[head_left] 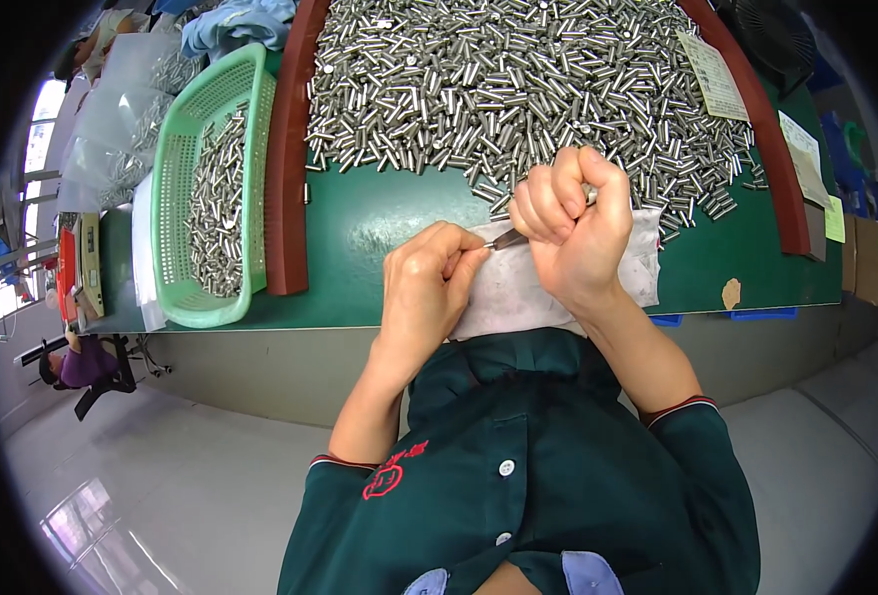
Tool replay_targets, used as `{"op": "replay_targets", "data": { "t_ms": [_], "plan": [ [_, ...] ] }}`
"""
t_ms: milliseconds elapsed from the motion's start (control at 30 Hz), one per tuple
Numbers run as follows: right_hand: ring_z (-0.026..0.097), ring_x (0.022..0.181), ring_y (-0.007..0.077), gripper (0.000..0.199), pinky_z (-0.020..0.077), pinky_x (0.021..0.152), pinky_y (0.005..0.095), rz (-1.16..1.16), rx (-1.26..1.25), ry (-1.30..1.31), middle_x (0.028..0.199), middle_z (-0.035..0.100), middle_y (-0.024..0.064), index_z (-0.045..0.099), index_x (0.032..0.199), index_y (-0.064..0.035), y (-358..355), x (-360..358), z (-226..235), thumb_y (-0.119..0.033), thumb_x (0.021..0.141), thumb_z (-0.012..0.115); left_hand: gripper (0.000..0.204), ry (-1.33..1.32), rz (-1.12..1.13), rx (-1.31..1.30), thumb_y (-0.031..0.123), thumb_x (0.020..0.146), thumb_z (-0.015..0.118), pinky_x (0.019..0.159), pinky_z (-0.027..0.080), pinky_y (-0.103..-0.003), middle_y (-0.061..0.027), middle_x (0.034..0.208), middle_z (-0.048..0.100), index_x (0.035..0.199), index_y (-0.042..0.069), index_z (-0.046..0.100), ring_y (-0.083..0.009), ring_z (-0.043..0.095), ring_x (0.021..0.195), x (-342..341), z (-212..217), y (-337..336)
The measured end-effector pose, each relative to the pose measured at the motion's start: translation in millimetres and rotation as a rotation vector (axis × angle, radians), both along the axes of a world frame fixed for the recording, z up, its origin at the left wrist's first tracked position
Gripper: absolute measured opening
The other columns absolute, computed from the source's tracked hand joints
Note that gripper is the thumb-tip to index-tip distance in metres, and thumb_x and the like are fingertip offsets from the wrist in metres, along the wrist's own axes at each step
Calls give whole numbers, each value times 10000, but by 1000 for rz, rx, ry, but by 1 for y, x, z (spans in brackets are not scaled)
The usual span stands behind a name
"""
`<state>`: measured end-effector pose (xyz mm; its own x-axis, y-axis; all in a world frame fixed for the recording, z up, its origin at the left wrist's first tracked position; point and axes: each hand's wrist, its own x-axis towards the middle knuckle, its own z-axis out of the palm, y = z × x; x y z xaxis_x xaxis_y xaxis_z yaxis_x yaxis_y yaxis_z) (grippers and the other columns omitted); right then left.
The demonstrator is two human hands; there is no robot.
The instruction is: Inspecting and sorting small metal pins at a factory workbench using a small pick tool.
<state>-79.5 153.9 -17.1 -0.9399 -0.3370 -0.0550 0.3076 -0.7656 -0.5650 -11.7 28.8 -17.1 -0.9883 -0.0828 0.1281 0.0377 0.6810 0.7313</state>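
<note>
My right hand is fisted around a thin metal hand tool whose tip points left, over a stained white cloth at the table's near edge. My left hand pinches something small at the tool's tip; the pinched piece is hidden by my fingers. Just beyond both hands lies a large heap of small shiny metal cylinders on the green table.
A green plastic basket holding more metal cylinders stands at the left, beside a red-brown rail. Another rail and paper sheets border the right. Clear bags of parts lie far left. A person sits below left.
</note>
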Motion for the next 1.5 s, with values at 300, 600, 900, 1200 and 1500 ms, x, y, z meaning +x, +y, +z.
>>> {"op": "replay_targets", "data": {
  "t_ms": [300,600,900,1200,1500],
  "plan": [
    [160,367,79,377,155,385,246,15,54,48,399,252,-31,277,507,-131,-2,1,0,-264,859,295,84,18,-15,12,-5,670,636,438,368,-302,-92,567,488,680,-2,553,-203,453,448,-1,0,0],
    [154,396,79,374,157,392,248,-9,158,83,421,241,-25,276,526,-111,-10,7,1,-246,874,291,87,6,5,56,-25,661,622,461,377,-336,-107,577,486,669,-1,538,-259,488,497,-1,-7,1],
    [237,424,87,367,205,414,248,-38,36,167,460,275,0,310,529,-72,-7,11,-8,-193,876,327,83,9,4,56,-25,667,615,476,387,-339,-111,587,495,672,-2,536,-268,499,517,1,-5,1],
    [142,359,85,370,162,376,248,-54,-173,0,384,222,-29,264,498,-136,17,-12,4,-268,843,295,68,-127,65,269,-6,723,602,505,368,-229,-31,647,503,716,-21,536,-97,456,555,3,4,-8],
    [142,353,77,369,155,374,243,-53,-178,-48,388,217,-35,266,510,-142,18,-7,4,-277,851,304,82,-252,3,1237,65,834,526,467,265,-174,-64,780,543,902,23,505,-37,321,514,-2,-7,-26]
  ]
}}
